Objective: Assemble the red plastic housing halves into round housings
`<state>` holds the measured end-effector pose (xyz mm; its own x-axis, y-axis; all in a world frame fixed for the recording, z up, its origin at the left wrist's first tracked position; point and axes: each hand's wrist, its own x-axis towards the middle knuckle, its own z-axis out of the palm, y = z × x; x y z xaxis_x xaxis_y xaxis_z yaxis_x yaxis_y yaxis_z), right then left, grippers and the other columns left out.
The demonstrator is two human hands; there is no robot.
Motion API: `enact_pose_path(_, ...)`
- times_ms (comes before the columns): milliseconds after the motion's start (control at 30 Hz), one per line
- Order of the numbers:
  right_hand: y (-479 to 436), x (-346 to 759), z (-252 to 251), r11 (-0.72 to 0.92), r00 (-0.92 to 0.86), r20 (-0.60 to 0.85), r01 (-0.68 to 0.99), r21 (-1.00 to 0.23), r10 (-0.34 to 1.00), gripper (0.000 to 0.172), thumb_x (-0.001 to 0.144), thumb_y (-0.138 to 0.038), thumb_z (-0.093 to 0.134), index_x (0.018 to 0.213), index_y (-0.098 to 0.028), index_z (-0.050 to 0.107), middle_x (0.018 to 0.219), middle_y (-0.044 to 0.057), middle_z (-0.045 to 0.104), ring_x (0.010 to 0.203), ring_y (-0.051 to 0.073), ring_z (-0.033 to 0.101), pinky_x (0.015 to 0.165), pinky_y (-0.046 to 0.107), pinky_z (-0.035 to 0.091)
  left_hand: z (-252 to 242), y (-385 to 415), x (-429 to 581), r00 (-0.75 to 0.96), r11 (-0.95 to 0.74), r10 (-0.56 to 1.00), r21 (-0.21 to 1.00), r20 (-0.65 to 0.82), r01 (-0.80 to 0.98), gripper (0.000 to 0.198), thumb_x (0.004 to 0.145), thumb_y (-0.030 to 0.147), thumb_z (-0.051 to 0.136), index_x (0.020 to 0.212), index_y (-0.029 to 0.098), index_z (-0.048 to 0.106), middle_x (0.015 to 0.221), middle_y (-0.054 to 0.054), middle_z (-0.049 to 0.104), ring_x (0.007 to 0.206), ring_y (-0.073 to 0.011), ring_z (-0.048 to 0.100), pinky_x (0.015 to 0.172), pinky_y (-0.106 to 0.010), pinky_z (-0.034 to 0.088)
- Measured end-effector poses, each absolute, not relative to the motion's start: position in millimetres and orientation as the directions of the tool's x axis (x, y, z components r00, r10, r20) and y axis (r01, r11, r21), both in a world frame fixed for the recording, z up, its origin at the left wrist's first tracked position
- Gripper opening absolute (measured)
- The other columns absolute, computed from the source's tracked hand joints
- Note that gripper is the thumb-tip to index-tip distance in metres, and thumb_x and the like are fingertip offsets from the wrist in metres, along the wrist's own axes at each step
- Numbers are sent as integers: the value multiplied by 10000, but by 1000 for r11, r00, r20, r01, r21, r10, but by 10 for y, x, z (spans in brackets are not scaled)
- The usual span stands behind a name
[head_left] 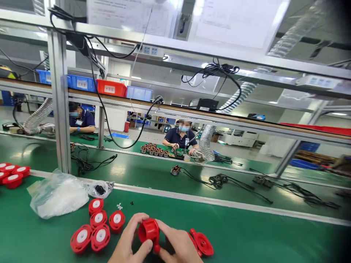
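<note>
Near the front edge of the view, a hollow red plastic housing (149,231) is held between both hands above the green bench. My left hand (134,241) grips its left side, thumb across the lower rim. My right hand (175,239) closes on its right side and on a small red knob at the bottom. Several red parts with white round centres (98,219) lie to the left of my left hand. Beside my right hand rest red parts without white centres (203,244), partly hidden by that hand.
A clear plastic bag of white pieces (59,195) and a small bag with black pieces (100,189) lie on the left. Tiny white bits (119,206) are near them. A metal rail (192,199) edges the bench; beyond it are cables (219,180), a copper-wound motor part (175,170) and two co-workers.
</note>
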<state>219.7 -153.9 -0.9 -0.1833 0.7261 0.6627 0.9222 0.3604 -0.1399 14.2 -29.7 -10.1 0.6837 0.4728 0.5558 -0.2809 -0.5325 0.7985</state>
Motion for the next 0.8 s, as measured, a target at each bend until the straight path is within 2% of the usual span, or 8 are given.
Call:
enact_pose_path(100,-1563,2168,34,318,-166,613,937,-146,772,655,940,-466,689,1489,-223,427,1265,106,718,1018,264,753,838,306,636,-66,-279,119,627,-695,501,709,596,-119,385,1003,270,552,1386,259,512,1366,-121,591,1286,-301,548,1117,-463,485)
enact_pose_path(200,-1622,2213,136,192,-99,562,976,-108,821,673,867,-453,784,1450,-259,510,1344,87,676,1121,303,704,942,375,604,24,-278,95,610,-855,356,510,708,-93,385,989,174,529,1361,271,549,1340,-119,615,1236,-306,557,1086,-485,495)
enact_pose_path(267,-1667,2300,218,41,22,515,993,-110,857,580,871,-403,777,1397,-257,581,1339,81,676,1168,328,667,998,429,569,75,-292,98,677,-894,263,437,688,-96,412,952,89,508,1324,254,575,1279,-118,643,1131,-285,594,1005,-439,548)
enact_pose_path(367,-1735,2460,318,-244,272,364,962,-123,891,402,900,-389,720,1255,-203,691,1201,121,714,1112,369,646,930,481,561,99,-327,137,720,-913,202,394,664,-108,484,896,-6,447,1309,218,561,1216,-131,648,1076,-263,594,940,-394,574)
enact_pose_path(500,-1797,2568,385,-493,500,170,866,-85,849,418,913,-524,668,1079,-150,748,1053,177,697,1024,393,630,841,495,530,47,-358,219,704,-946,141,304,696,-112,552,852,-66,431,1304,226,554,1290,-144,604,1175,-275,547,1008,-436,536)
enact_pose_path(600,-1782,2524,406,-531,534,58,846,-58,844,455,956,-570,593,974,-142,744,972,180,705,979,396,650,826,500,510,-11,-355,266,803,-933,148,352,577,-81,594,798,-60,510,1308,238,570,1342,-141,582,1174,-271,568,1006,-418,555)
enact_pose_path(667,-1736,2465,409,-524,524,0,851,-49,852,432,970,-548,584,950,-145,737,953,176,714,981,401,660,836,500,502,-25,-346,259,853,-926,160,374,496,-44,670,780,-32,579,1389,243,528,1446,-152,528,1263,-287,550,1065,-427,538)
enact_pose_path(800,-1641,2392,389,-500,503,-10,855,-141,864,441,954,-480,624,1204,-121,681,1119,193,698,1090,397,646,890,476,507,53,-322,116,867,-952,227,288,445,102,865,808,118,708,1569,285,332,1617,-151,361,1451,-369,396,1166,-526,450)
